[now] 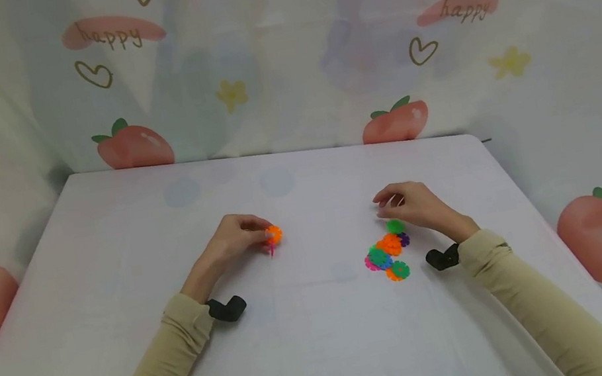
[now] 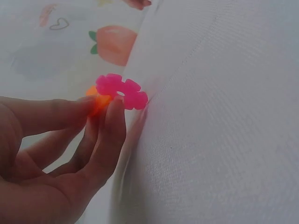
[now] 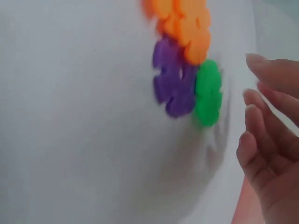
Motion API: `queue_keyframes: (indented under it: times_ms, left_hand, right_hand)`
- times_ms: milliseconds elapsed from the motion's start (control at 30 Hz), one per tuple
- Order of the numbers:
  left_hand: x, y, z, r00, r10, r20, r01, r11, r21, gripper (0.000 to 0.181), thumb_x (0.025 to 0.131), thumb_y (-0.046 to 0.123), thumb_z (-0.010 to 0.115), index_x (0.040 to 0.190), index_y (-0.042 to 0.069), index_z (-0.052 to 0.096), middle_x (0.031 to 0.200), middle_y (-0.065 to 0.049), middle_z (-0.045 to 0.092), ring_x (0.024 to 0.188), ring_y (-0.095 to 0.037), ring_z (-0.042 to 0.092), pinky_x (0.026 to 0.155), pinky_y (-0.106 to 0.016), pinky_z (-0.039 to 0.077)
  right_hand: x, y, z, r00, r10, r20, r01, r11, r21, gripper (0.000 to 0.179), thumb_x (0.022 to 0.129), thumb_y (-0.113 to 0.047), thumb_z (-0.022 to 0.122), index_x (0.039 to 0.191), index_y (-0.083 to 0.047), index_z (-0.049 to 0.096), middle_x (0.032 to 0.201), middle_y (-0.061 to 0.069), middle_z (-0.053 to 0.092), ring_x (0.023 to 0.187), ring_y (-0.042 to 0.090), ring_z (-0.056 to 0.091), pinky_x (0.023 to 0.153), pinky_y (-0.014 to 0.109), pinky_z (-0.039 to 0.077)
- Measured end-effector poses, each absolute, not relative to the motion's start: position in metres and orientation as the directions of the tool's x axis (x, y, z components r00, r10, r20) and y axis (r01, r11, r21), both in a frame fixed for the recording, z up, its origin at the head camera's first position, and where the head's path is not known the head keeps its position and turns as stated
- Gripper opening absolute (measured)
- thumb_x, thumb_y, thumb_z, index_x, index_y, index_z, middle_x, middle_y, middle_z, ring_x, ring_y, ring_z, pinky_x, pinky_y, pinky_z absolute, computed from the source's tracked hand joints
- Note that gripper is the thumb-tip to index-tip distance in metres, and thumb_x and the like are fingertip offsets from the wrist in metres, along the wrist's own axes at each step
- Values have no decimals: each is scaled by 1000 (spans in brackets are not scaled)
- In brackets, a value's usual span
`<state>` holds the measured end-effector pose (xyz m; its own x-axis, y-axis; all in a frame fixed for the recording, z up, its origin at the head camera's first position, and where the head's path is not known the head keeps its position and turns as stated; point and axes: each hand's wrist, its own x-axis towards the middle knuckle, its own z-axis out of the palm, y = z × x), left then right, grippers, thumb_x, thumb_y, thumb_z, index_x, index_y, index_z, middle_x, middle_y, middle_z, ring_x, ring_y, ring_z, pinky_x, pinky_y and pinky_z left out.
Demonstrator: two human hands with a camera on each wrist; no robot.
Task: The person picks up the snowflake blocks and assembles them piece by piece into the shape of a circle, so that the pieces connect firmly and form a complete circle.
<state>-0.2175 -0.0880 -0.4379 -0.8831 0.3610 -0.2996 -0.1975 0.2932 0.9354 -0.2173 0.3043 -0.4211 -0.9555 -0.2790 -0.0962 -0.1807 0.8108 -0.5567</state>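
Observation:
My left hand [image 1: 241, 233] pinches an orange snowflake disc [image 1: 275, 233] between thumb and fingers, a little above the table. Slotted into it at an angle is a pink snowflake disc [image 2: 122, 91], its notched rim and centre hole showing in the left wrist view. On the right, my right hand [image 1: 409, 202] hovers with loosely bent fingers and nothing between them. Just below it lies a green disc [image 3: 208, 93], touching a purple disc [image 3: 174, 78]. Orange discs [image 3: 189, 25] overlap the purple one.
More discs, including a teal-green one [image 1: 378, 257] over pink and blue and a green one [image 1: 401, 270] on orange, lie nearer me on the white table [image 1: 317, 346]. A printed curtain [image 1: 284, 56] hangs behind the far edge. Black wrist mounts [image 1: 228, 309] sit below both wrists.

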Motion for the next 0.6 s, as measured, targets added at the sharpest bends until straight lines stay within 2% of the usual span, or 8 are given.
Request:
queue_keyframes:
  times_ms: [133, 300, 500, 600]
  left_hand:
    - [-217, -88, -437, -888, 356, -290, -195, 280, 940, 28, 95, 6, 71, 120, -5, 71, 114, -19, 71, 79, -20, 74, 86, -30, 60]
    - [-216, -89, -436, -890, 354, -286, -201, 259, 945, 28, 94, 4, 72, 120, -7, 70, 111, -20, 71, 78, -21, 74, 85, -32, 61]
    - [-217, -88, -438, -893, 346, -288, -209, 247, 946, 27, 94, 1, 72, 119, -8, 70, 109, -21, 72, 76, -20, 73, 80, -30, 62]
    - [-218, -88, -440, -896, 344, -282, -200, 256, 946, 27, 94, 3, 72, 119, -7, 71, 109, -20, 72, 76, -19, 73, 80, -30, 62]
  right_hand:
    - [-218, 312, -426, -956, -257, -140, -153, 847, -509, 31, 91, -22, 79, 114, -2, 72, 102, 11, 70, 94, 26, 61, 81, 33, 52]
    - [-219, 311, -428, -956, -220, -193, -106, 876, -471, 32, 90, -25, 81, 109, -1, 73, 101, 13, 67, 91, 26, 57, 74, 31, 49]
    - [-218, 310, -429, -967, -196, -164, -83, 848, -524, 26, 90, -22, 80, 104, -4, 66, 98, 13, 66, 92, 27, 59, 78, 33, 50]
    - [-217, 306, -429, -975, -180, -128, -77, 821, -565, 22, 93, -21, 77, 106, -6, 67, 99, 12, 67, 92, 26, 61, 80, 29, 52]
